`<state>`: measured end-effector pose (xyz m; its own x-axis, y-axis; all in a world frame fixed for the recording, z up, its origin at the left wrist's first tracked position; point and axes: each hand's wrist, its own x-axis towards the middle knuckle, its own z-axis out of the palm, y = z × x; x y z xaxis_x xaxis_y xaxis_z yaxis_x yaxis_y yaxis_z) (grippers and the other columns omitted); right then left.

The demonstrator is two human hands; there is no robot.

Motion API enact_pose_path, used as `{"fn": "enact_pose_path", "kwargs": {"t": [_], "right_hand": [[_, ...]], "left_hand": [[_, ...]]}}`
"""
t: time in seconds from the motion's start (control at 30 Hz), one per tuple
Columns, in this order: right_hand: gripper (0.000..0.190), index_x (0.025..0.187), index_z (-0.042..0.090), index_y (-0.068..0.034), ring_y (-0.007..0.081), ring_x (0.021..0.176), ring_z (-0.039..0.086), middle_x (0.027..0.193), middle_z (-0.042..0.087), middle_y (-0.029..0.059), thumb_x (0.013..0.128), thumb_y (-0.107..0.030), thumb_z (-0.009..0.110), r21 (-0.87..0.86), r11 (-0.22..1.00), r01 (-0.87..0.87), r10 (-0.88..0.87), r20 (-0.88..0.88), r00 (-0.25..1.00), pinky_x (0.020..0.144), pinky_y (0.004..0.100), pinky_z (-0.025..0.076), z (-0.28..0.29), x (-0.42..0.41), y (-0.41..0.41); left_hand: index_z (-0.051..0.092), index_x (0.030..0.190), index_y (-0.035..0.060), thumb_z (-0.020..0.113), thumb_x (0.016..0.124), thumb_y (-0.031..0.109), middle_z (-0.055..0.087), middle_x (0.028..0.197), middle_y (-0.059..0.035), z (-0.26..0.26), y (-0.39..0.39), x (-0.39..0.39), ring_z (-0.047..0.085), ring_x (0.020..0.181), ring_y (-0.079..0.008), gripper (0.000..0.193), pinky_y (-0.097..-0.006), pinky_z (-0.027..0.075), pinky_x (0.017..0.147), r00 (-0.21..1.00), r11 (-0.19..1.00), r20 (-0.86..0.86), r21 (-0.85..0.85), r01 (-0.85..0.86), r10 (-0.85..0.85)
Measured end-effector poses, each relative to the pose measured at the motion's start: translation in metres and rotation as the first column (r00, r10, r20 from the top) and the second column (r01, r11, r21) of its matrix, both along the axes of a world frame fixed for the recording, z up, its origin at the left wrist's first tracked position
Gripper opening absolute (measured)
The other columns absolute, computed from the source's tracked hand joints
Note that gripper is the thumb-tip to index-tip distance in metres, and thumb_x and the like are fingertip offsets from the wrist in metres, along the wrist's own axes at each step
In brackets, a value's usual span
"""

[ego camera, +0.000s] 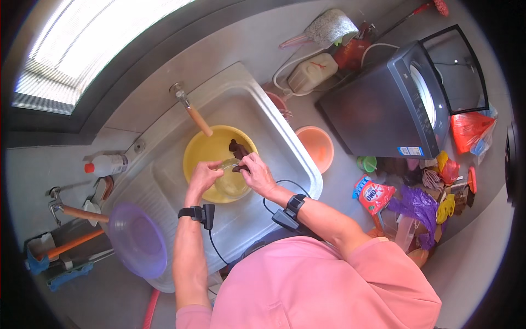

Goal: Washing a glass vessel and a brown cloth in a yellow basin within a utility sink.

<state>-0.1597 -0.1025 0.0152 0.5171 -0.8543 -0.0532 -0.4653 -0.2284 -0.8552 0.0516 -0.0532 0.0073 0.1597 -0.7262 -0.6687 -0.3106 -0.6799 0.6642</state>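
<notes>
Over a yellow plastic basin (pixel 198 154) in the sink, my left hand (pixel 204 177) grips the rim of a clear round bowl (pixel 231 186) between thumb and fingers. My right hand (pixel 258 174) pinches a dark brown cloth (pixel 239 149) at the bowl's right rim. Part of that cloth trails beyond my fingers above the yellow basin. The bowl looks see-through, with the yellow showing behind it. A tap with a tan hose (pixel 200 120) points down over the basin's far edge.
The white laundry sink (pixel 283 137) has a ribbed washboard at left, where a purple basin (pixel 137 240) leans. A bottle with a red cap (pixel 107 164) stands on the ledge. Right of the sink are an orange basin (pixel 316 149), an open-lidded washing machine (pixel 370 103) and a detergent bag (pixel 373 194).
</notes>
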Motion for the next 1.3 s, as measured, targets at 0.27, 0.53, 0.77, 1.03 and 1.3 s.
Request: {"fn": "enact_pose_path", "kwargs": {"t": [0.27, 0.53, 0.77, 1.03, 1.3], "right_hand": [[0.016, 0.098, 0.059, -0.003, 0.0377, 0.093, 0.06, 0.101, 0.055, 0.0161, 0.083, 0.0, 0.063, 0.006, 1.0, -0.02, 0.02, 0.002, 1.0, 0.08, 0.0429, 0.051, 0.002, 0.0, 0.0], [0.018, 0.098, 0.057, -0.003, 0.0364, 0.094, 0.059, 0.1, 0.054, 0.0145, 0.082, 0.001, 0.063, -0.065, 0.996, -0.059, 0.059, -0.01, 0.998, 0.081, 0.0452, 0.051, -0.001, 0.003, -0.002], [0.018, 0.098, 0.057, -0.003, 0.0364, 0.094, 0.059, 0.1, 0.053, 0.0146, 0.082, 0.001, 0.063, -0.083, 0.994, -0.073, 0.074, 0.009, 0.997, 0.081, 0.0454, 0.051, -0.003, 0.002, -0.002], [0.017, 0.098, 0.056, -0.003, 0.0375, 0.094, 0.058, 0.1, 0.052, 0.0151, 0.083, 0.001, 0.062, -0.096, 0.993, -0.069, 0.07, 0.003, 0.998, 0.08, 0.0463, 0.05, -0.005, 0.004, 0.0], [0.017, 0.097, 0.056, -0.003, 0.037, 0.094, 0.058, 0.099, 0.052, 0.0153, 0.082, 0.001, 0.062, -0.107, 0.991, -0.081, 0.082, 0.006, 0.997, 0.081, 0.0462, 0.05, -0.006, 0.003, -0.002]], "left_hand": [[0.064, 0.129, 0.0007, 0.067, 0.08, 0.013, 0.07, 0.116, -0.0095, 0.008, 0.008, 0.01, 0.065, 0.086, -0.0113, 0.051, -0.0264, 0.053, 0.07, 0.982, 1.0, -0.189, 0.008, -0.022, 0.024], [0.072, 0.118, 0.0046, 0.07, 0.075, 0.016, 0.075, 0.099, -0.0145, 0.018, -0.004, -0.002, 0.069, 0.083, -0.0175, 0.044, -0.0315, 0.053, 0.081, 0.982, 0.988, 0.172, -0.121, 0.098, -0.076], [0.07, 0.12, 0.0004, 0.067, 0.075, 0.011, 0.073, 0.091, -0.0056, 0.011, 0.011, 0.008, 0.062, 0.079, -0.0105, 0.047, -0.0248, 0.049, 0.076, 0.997, 0.977, -0.015, -0.202, 0.07, -0.074], [0.07, 0.119, -0.0009, 0.068, 0.076, 0.013, 0.071, 0.083, -0.0058, 0.018, 0.001, 0.0, 0.06, 0.073, -0.0105, 0.045, -0.0261, 0.049, 0.07, 0.99, 0.988, 0.13, -0.137, 0.075, -0.057], [0.072, 0.116, 0.0005, 0.069, 0.076, 0.013, 0.075, 0.088, -0.0101, 0.016, 0.005, 0.007, 0.065, 0.078, -0.0124, 0.042, -0.0279, 0.051, 0.075, 0.996, 0.989, 0.004, -0.121, 0.09, -0.09]]}}
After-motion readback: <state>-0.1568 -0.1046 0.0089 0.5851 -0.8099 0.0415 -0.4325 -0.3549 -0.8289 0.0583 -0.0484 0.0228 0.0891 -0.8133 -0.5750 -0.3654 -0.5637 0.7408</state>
